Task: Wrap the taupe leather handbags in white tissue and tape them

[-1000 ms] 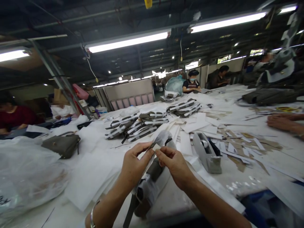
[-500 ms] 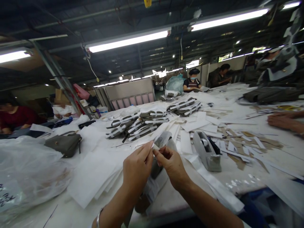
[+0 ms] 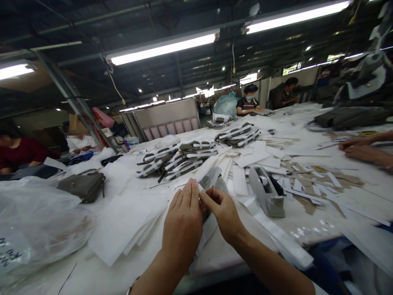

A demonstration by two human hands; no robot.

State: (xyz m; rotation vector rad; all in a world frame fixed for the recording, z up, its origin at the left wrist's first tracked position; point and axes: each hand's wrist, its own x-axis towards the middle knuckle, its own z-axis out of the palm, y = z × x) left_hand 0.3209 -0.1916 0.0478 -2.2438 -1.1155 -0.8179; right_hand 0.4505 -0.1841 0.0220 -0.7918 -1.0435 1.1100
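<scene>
My left hand (image 3: 183, 221) lies with its fingers straight and pressed together against a grey strap wrapped in clear plastic (image 3: 211, 179), its back turned to me. My right hand (image 3: 221, 209) pinches the wrapping at its edge, right beside the left fingertips. The strap runs down under both hands and is mostly hidden there. Both hands are over the near edge of the white table (image 3: 215, 258).
A grey tape dispenser (image 3: 265, 196) stands just right of my hands. White sheets (image 3: 129, 217) lie to the left, a grey handbag (image 3: 82, 186) and a plastic bag (image 3: 37, 221) further left. Piles of wrapped straps (image 3: 181, 157) lie behind. Another person's hands (image 3: 362, 149) rest at right.
My left hand has turned from a pinch to flat fingers pressed on the wrapped strap. Both hands have sunk a little toward the table. The view has tilted slightly.
</scene>
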